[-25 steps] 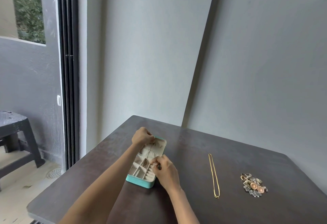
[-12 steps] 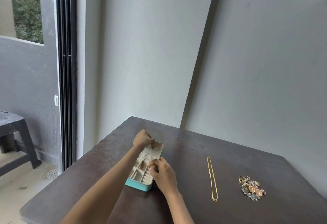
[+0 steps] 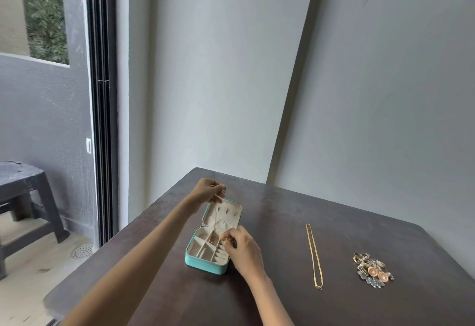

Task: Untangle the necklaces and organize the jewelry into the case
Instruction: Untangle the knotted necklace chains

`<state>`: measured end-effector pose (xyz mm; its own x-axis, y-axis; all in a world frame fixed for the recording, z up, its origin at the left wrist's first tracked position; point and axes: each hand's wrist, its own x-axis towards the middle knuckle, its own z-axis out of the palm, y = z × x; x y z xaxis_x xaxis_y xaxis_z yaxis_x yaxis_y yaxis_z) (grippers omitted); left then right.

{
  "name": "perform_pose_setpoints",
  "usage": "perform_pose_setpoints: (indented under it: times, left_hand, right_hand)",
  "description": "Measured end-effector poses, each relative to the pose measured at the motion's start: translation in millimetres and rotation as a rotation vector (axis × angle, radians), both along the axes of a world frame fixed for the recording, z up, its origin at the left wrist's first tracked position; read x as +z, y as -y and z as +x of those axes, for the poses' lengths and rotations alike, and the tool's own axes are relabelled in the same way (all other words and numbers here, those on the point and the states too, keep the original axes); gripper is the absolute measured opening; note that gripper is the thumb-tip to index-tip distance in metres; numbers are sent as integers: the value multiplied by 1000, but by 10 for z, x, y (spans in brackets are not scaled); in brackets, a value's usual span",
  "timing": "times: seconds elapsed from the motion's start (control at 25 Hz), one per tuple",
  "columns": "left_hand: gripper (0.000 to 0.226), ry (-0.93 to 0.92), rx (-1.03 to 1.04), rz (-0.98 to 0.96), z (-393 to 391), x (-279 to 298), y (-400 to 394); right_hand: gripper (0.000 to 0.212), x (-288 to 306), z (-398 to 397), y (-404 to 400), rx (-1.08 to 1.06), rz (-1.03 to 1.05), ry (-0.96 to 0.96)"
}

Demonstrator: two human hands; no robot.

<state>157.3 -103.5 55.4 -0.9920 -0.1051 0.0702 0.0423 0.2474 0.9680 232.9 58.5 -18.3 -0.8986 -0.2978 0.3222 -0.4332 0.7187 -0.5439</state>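
Obs.: the left hand [image 3: 208, 192] is now sitting above the far end of the teal jewelry case [image 3: 212, 238], lifted off the lid rim it was touching a second ago, with its fingers pinched together on what looks like a fine chain [image 3: 218, 212]. The chain is too thin to trace with confidence; a faint line is running from that pinch down across the lid toward the tray. The right hand [image 3: 240, 247] is staying at the near right edge of the case, fingers curled in a narrow pinch over the small compartments; what it is holding I cannot tell for certain, probably the chain's other end.

Reading: one necklace appears to be going onto the lid hooks, stretched between both hands, so the hanging step is under way, not finished.

Orientation: the case is lying open on the dark table [image 3: 359, 307], long axis running from near-left to far-right, lid end pointing away toward the wall, divided tray end toward the person.

Still outside: a gold necklace [image 3: 314, 256], laid straight well to the right of the case and roughly parallel to it, clasp end nearest the person; farther right again, a heap of rings and earrings [image 3: 372, 270].
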Motion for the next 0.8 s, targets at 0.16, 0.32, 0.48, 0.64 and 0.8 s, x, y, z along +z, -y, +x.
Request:
perform_pose_setpoints:
  times: [0.16,0.32,0.48,0.64,0.8]
  left_hand:
    - [20,-20,-139,-126,92,247,62]
    - [21,-49,-238,-136,173,394,35]
    - [20,-12,-378,-139,246,420,-77]
    - [18,-4,-423,-114,303,413,-193]
    - [18,1,-485,-168,346,343,-388]
  right_hand:
    - [20,45,-16,-11,24,71,6]
    - [25,104,-34,-39,64,107,69]
    - [23,203,-63,-79,54,34,72]
    - [26,443,-94,-117,-149,-486,112]
    - [14,633,-98,-230,-88,-760,171]
